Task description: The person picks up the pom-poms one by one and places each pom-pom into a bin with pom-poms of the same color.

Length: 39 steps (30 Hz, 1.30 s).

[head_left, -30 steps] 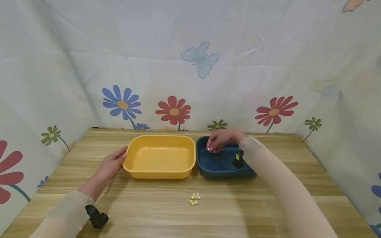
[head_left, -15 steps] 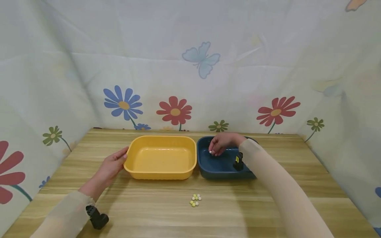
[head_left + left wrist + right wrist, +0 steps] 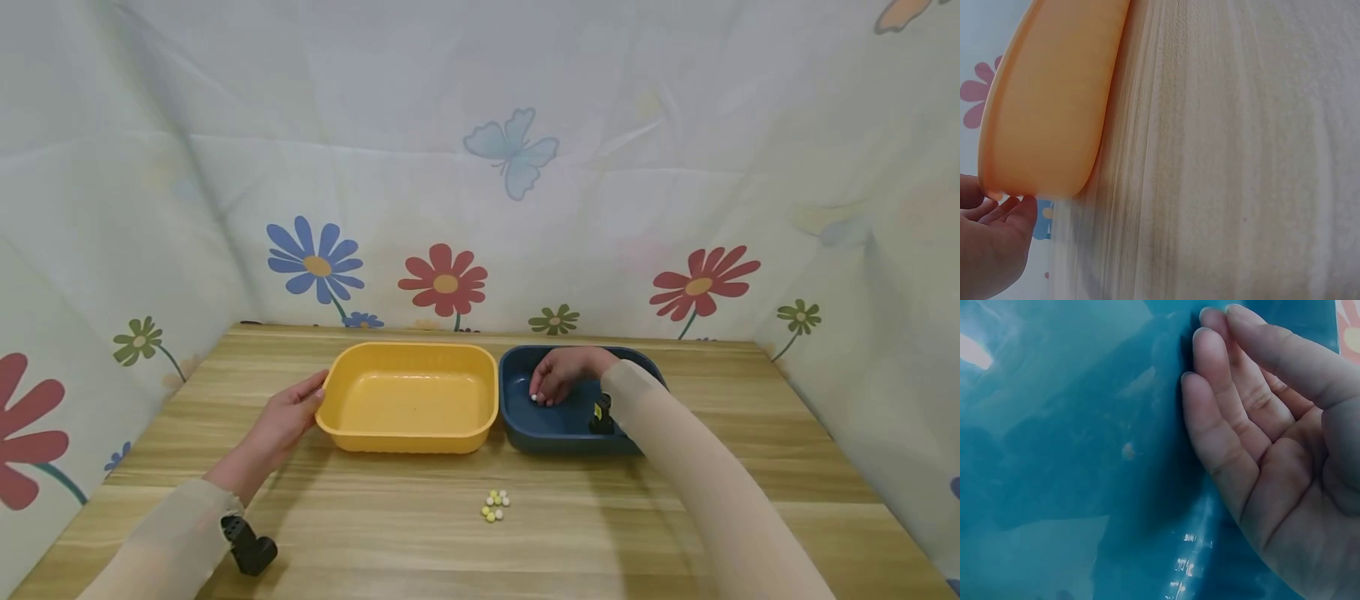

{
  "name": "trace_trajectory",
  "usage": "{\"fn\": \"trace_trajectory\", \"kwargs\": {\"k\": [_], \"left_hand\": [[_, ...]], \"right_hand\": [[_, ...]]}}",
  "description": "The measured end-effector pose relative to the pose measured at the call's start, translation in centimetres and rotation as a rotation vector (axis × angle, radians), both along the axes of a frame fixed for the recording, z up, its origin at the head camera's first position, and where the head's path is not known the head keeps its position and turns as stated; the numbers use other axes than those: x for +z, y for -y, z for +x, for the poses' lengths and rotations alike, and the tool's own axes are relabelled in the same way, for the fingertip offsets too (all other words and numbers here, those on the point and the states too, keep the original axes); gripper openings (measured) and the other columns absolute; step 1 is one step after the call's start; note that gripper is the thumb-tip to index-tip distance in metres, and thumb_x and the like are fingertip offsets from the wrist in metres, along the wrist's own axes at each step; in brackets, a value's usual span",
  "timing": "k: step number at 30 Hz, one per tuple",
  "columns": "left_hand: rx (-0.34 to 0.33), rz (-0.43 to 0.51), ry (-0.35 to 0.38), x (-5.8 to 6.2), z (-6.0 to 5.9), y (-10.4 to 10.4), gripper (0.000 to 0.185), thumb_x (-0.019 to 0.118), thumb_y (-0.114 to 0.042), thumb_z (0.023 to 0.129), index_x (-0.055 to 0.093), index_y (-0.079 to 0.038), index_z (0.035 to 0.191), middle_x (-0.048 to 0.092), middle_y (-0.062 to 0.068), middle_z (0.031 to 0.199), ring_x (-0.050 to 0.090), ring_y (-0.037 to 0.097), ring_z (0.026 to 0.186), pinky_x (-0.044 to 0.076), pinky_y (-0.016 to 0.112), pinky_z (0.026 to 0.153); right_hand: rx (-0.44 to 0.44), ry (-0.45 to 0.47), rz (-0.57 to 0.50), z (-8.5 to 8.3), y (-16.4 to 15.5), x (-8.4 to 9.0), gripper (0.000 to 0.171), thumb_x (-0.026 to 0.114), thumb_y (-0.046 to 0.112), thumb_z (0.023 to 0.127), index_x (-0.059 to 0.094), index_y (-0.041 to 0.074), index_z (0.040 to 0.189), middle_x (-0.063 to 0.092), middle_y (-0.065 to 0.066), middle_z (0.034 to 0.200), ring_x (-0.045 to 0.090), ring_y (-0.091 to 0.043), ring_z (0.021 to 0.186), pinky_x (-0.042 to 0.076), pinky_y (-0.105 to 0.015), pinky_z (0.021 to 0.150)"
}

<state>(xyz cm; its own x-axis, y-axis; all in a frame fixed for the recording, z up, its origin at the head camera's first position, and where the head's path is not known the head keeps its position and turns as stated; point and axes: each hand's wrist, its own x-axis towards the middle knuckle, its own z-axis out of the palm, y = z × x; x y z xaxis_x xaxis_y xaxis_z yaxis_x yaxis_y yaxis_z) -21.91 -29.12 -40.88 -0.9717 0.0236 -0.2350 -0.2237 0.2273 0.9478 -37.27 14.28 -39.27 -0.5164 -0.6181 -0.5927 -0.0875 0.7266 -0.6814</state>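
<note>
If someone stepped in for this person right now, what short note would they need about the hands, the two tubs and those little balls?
Left hand: open, fingertips resting against the left side of the yellow tub, which shows nothing inside.
Right hand: down inside the blue tub, a small white ball at its fingertips; whether the ball is pinched or already let go cannot be told.
Small cluster of yellow and white balls lies on the wooden table, in front of the tubs.
Done: one white ball has reached the blue tub.
Left: the cluster on the table is untouched.
</note>
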Motion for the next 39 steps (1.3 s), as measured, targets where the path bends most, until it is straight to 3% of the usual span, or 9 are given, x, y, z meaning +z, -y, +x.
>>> {"fn": "trace_trajectory", "kwargs": {"k": [5, 12, 19, 29, 39], "left_hand": [[-0.001, 0.0, -0.002, 0.0, 0.0, 0.0, 0.055, 0.028, -0.017, 0.114, 0.008, -0.003, 0.163, 0.006, 0.017, 0.173, 0.016, 0.036, 0.16, 0.027, 0.045, 0.124], [-0.003, -0.01, -0.006, 0.0, 0.0, 0.0, 0.056, 0.03, -0.018, 0.113, 0.009, -0.003, 0.163, 0.007, 0.018, 0.172, 0.018, 0.036, 0.159, 0.038, 0.031, 0.119], [-0.002, -0.005, 0.001, 0.2, 0.0, 0.0, 0.056, 0.028, -0.018, 0.114, 0.007, -0.004, 0.164, 0.004, 0.017, 0.173, 0.014, 0.036, 0.16, 0.027, 0.048, 0.126], [0.006, 0.012, 0.006, 0.1, 0.1, -0.1, 0.056, 0.03, -0.016, 0.113, 0.009, -0.003, 0.164, 0.005, 0.017, 0.173, 0.014, 0.036, 0.16, 0.026, 0.048, 0.127], [0.008, 0.011, -0.001, 0.0, -0.1, 0.1, 0.056, 0.03, -0.017, 0.113, 0.009, -0.002, 0.163, 0.005, 0.018, 0.173, 0.014, 0.037, 0.16, 0.025, 0.049, 0.127]], "right_hand": [[0.022, -0.011, 0.028, 0.1, 0.2, -0.2, 0.016, 0.061, 0.007, 0.101, 0.07, -0.001, 0.112, 0.069, 0.009, 0.086, 0.065, -0.002, 0.08, 0.059, -0.019, 0.08], [0.018, -0.007, 0.036, 0.1, 0.3, -0.5, 0.017, 0.062, 0.007, 0.1, 0.069, 0.0, 0.113, 0.071, 0.009, 0.086, 0.065, -0.002, 0.079, 0.06, -0.02, 0.08], [0.017, -0.031, 0.071, 0.3, 0.7, 0.0, 0.019, 0.06, 0.006, 0.1, 0.068, -0.001, 0.116, 0.07, 0.008, 0.087, 0.064, -0.003, 0.079, 0.06, -0.02, 0.081], [0.038, -0.014, 0.102, 0.4, 1.0, 0.4, 0.017, 0.06, 0.005, 0.1, 0.068, 0.0, 0.115, 0.069, 0.006, 0.087, 0.064, -0.006, 0.081, 0.061, -0.023, 0.084], [0.04, -0.063, 0.095, 0.5, 0.9, 1.9, 0.016, 0.061, 0.002, 0.099, 0.065, -0.001, 0.114, 0.069, 0.003, 0.092, 0.065, -0.008, 0.084, 0.061, -0.024, 0.083]]}}
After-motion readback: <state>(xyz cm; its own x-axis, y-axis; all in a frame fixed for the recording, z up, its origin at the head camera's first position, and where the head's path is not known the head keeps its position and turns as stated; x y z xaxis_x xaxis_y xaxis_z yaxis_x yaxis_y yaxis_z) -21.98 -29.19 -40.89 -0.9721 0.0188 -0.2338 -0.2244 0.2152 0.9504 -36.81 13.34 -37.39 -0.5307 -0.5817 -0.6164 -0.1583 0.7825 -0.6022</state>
